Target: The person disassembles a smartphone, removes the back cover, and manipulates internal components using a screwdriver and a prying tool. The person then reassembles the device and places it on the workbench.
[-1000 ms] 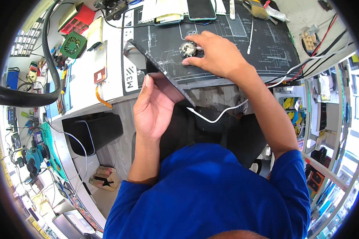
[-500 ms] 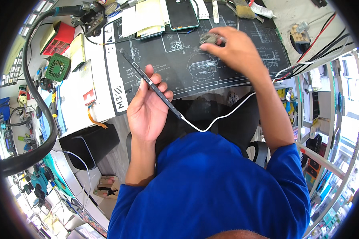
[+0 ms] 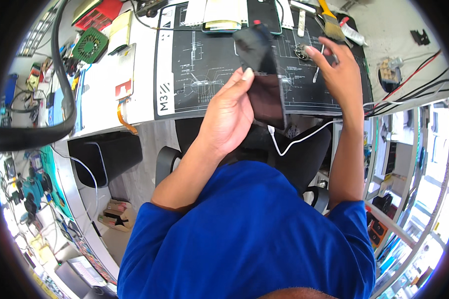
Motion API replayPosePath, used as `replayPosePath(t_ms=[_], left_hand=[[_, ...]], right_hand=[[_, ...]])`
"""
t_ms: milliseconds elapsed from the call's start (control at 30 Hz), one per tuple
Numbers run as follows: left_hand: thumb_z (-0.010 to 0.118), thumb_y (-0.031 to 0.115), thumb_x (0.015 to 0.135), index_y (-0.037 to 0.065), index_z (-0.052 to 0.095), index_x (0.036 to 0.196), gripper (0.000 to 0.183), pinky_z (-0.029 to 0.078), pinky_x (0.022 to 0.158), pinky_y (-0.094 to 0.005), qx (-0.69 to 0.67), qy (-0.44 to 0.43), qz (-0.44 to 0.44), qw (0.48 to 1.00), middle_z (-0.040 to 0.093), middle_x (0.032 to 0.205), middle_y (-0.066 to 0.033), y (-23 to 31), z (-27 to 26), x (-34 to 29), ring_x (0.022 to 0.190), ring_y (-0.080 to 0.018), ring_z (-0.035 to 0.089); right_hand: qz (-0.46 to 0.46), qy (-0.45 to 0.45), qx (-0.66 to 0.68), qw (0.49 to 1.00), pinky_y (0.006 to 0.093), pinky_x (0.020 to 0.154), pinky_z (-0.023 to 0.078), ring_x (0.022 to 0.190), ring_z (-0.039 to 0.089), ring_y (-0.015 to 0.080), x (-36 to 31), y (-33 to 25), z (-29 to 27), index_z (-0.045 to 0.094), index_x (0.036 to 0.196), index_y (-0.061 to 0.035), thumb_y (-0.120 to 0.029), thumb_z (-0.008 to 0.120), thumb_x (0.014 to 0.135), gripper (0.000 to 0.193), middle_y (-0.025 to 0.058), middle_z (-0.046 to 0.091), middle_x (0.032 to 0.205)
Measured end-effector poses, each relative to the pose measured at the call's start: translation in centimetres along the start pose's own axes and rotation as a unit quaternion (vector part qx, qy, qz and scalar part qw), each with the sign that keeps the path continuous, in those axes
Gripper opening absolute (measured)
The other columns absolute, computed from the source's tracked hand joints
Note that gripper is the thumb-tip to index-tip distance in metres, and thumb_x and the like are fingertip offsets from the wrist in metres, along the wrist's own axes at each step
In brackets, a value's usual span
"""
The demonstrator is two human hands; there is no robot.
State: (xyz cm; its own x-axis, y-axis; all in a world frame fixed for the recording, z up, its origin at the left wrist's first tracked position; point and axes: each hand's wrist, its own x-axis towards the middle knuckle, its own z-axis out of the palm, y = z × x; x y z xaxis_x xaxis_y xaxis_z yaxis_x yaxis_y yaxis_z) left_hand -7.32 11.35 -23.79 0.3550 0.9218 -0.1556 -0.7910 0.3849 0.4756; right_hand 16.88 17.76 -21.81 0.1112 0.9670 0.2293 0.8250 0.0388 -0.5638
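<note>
My left hand (image 3: pixel 230 119) grips a smartphone (image 3: pixel 267 94) by its left edge, thumb on the near face. The phone is tilted, its dark glassy face partly turned to me, and a white cable plug (image 3: pixel 271 130) sits at its lower end. Over the right of the mat, my right hand (image 3: pixel 341 74) is open, thumb and fingers apart. Just left of its thumb lies a small grey tangled metallic lump (image 3: pixel 301 52), whose kind I cannot make out. A thin pale stick-like tool (image 3: pixel 316 74) rests below the thumb, partly hidden by it.
A black printed work mat (image 3: pixel 204 99) covers the bench. Notepads (image 3: pixel 217 12), a yellow-handled brush (image 3: pixel 333 26) and a white tube (image 3: pixel 353 36) line its back. At left are a green fan (image 3: pixel 91 45) and an orange flex cable (image 3: pixel 123 119); a thick black hose (image 3: pixel 60 65) arches there.
My right hand has let go of the metallic lump onto the mat and moved right. My left hand has moved right and turned the phone from edge-on to show its dark face.
</note>
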Motion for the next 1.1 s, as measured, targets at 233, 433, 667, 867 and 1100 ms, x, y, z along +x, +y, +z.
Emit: replayPosePath(t_ms=[233,433,667,867,1100], left_hand=[[0.051,0.019,0.110,0.005,0.057,0.129,0.024,0.044,0.107,-0.0324,-0.001,0.022,-0.017,1.000,0.062,0.121,-0.0015,-1.2,-0.2,-0.4,0.118,-0.0123,0.058],[0.043,0.025,0.111,0.001,0.048,0.145,0.042,0.049,0.086,-0.0307,-0.066,-0.063,-0.141,0.986,0.058,0.108,-0.0019,-1.6,-1.5,-0.9,0.094,-0.0144,0.056],[0.044,0.031,0.106,-0.002,0.049,0.142,0.049,0.045,0.077,-0.0313,-0.180,-0.130,-0.199,0.955,0.053,0.106,-0.0070,-2.1,-1.3,-1.8,0.085,-0.0168,0.048],[0.043,0.036,0.107,0.000,0.055,0.137,0.048,0.054,0.092,-0.0422,-0.149,-0.092,-0.218,0.960,0.062,0.116,-0.0153,-1.7,-0.8,-2.3,0.102,-0.0284,0.062],[0.036,0.051,0.110,-0.003,0.049,0.145,0.065,0.048,0.112,-0.0590,-0.034,-0.044,-0.186,0.981,0.061,0.136,-0.0220,-0.8,0.0,-1.9,0.130,-0.0417,0.059]], right_hand=[[0.098,-0.196,0.377,0.900,0.0207,0.063,0.037,0.068,0.044,0.0035,-5.7,-3.0,-1.3,0.076,0.119,-0.0028,-0.044,0.069,0.100,0.046,-0.0050,0.065,0.086],[0.138,-0.239,0.444,0.852,0.0198,0.054,0.028,0.061,0.035,0.0007,-6.0,-3.3,0.3,0.063,0.141,-0.0059,-0.042,0.068,0.101,0.054,-0.0073,0.051,0.076],[0.137,-0.313,0.517,0.785,0.0188,0.048,0.024,0.053,0.035,-0.0015,-4.6,-2.9,1.1,0.069,0.122,-0.0041,-0.032,0.075,0.097,0.038,-0.0036,0.066,0.081],[0.139,-0.308,0.527,0.780,0.0195,0.048,0.022,0.053,0.032,-0.0016,-4.3,-2.4,1.3,0.067,0.099,-0.0094,-0.028,0.077,0.096,0.021,-0.0097,0.054,0.071],[0.170,-0.260,0.501,0.808,0.0222,0.047,0.019,0.048,0.027,-0.0007,-4.7,-1.0,1.3,0.066,0.095,-0.0098,-0.032,0.081,0.093,0.027,-0.0143,0.041,0.059]])
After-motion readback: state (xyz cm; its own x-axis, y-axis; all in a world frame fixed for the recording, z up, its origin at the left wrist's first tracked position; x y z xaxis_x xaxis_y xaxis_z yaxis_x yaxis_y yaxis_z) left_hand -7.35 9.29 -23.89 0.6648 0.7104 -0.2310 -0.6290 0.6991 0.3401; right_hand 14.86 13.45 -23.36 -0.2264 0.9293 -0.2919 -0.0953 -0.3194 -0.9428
